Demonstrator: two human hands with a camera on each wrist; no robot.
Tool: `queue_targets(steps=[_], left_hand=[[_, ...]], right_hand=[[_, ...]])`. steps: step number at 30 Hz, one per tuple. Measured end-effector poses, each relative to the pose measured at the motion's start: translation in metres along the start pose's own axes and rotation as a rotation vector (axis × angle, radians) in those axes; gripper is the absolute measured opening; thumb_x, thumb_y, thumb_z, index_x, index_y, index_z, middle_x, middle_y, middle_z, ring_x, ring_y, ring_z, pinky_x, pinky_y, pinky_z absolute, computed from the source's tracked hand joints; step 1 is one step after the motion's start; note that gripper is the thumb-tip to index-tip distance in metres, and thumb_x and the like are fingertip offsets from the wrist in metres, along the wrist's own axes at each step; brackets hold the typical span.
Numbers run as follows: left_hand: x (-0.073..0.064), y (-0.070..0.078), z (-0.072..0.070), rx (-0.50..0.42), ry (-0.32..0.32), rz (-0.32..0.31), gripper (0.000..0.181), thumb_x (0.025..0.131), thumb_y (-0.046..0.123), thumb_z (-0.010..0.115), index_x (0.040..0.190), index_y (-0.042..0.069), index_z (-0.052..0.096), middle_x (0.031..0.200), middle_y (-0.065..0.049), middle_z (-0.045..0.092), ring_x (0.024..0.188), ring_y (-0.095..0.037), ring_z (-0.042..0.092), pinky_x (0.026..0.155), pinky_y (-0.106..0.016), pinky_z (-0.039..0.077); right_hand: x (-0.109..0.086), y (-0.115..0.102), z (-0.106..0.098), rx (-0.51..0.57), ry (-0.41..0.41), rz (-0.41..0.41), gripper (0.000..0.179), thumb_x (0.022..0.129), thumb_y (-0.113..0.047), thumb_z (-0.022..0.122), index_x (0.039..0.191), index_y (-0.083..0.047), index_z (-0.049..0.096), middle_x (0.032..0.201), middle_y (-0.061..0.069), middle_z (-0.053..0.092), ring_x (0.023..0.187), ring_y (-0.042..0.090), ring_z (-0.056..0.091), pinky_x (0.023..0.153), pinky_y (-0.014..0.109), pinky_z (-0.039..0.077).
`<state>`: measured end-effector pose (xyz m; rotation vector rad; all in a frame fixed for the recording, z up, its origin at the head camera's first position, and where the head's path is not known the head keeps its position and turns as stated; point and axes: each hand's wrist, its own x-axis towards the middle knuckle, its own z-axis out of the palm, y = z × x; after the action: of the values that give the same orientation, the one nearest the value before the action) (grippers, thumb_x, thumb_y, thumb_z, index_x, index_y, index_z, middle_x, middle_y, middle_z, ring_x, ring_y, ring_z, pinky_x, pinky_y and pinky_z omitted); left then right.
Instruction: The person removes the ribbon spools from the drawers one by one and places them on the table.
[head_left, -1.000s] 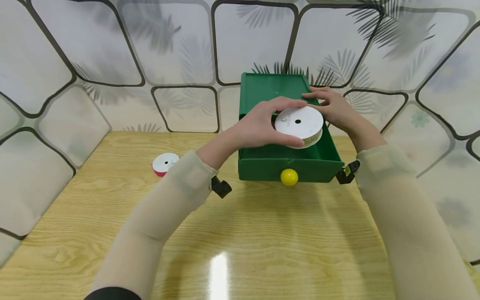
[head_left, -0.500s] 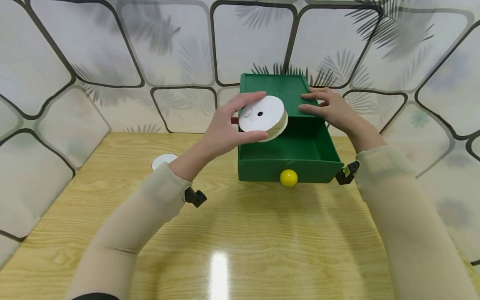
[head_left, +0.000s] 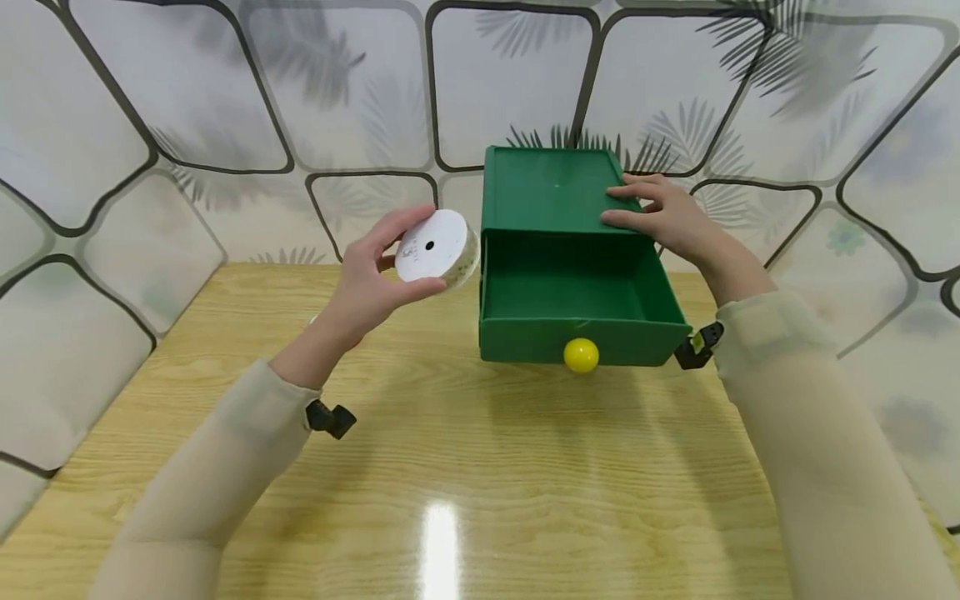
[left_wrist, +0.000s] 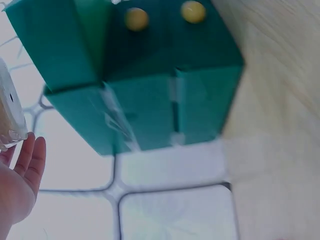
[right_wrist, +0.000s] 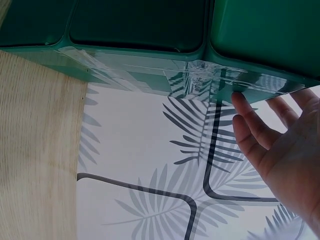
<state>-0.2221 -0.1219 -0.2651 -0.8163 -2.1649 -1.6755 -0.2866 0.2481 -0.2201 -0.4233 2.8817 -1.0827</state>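
My left hand (head_left: 367, 279) grips a white-faced ribbon spool (head_left: 431, 243) by its rim, thumb below and fingers above. It is held in the air left of the green drawer cabinet (head_left: 551, 187). The left wrist view shows this spool (left_wrist: 10, 110) at its left edge, with the fingertips against it. The cabinet's top drawer (head_left: 581, 340) is pulled out, with a yellow knob (head_left: 581, 355) on its front. My right hand (head_left: 667, 212) rests on the top right edge of the cabinet, fingers relaxed. In the right wrist view, its fingertips touch the cabinet's taped side (right_wrist: 195, 80).
A second spool on the wooden table (head_left: 450, 433) is almost wholly hidden behind my left hand and wrist. Lower drawers with yellow knobs (left_wrist: 136, 19) show in the left wrist view. A patterned backdrop (head_left: 360, 92) stands close behind the cabinet.
My left hand has carried the ribbon spool leftward from over the pulled-out drawer to beside the cabinet, covering the second spool. My right hand has stayed on the cabinet edge.
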Motion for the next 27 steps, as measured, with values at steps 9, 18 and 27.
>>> queue_targets(steps=[9, 18, 27], left_hand=[[-0.017, -0.034, -0.017, 0.087, -0.028, -0.094, 0.076, 0.073, -0.002, 0.083, 0.142, 0.006, 0.05, 0.14, -0.008, 0.049, 0.12, -0.018, 0.045, 0.082, -0.033, 0.042], [-0.026, -0.073, -0.036, 0.2, -0.12, -0.227, 0.08, 0.075, 0.012, 0.085, 0.145, 0.006, 0.045, 0.144, -0.012, 0.045, 0.124, -0.029, 0.046, 0.091, -0.048, 0.045], [-0.031, -0.097, -0.047, 0.374, -0.239, -0.364, 0.085, 0.075, 0.025, 0.087, 0.145, 0.003, 0.044, 0.144, -0.017, 0.044, 0.12, -0.034, 0.049, 0.088, -0.045, 0.046]], right_hand=[[0.0, -0.001, -0.001, 0.005, 0.003, 0.002, 0.066, 0.095, -0.041, 0.058, 0.149, -0.008, 0.039, 0.161, 0.003, 0.012, 0.128, 0.046, 0.031, 0.101, 0.062, 0.031], [-0.001, 0.0, 0.0, 0.01, 0.003, 0.008, 0.067, 0.096, -0.042, 0.058, 0.15, -0.008, 0.038, 0.162, 0.002, 0.011, 0.129, 0.046, 0.03, 0.1, 0.062, 0.032], [-0.001, -0.001, 0.001, 0.004, 0.003, 0.01, 0.067, 0.095, -0.042, 0.059, 0.149, -0.009, 0.039, 0.161, 0.002, 0.013, 0.128, 0.045, 0.032, 0.099, 0.061, 0.033]])
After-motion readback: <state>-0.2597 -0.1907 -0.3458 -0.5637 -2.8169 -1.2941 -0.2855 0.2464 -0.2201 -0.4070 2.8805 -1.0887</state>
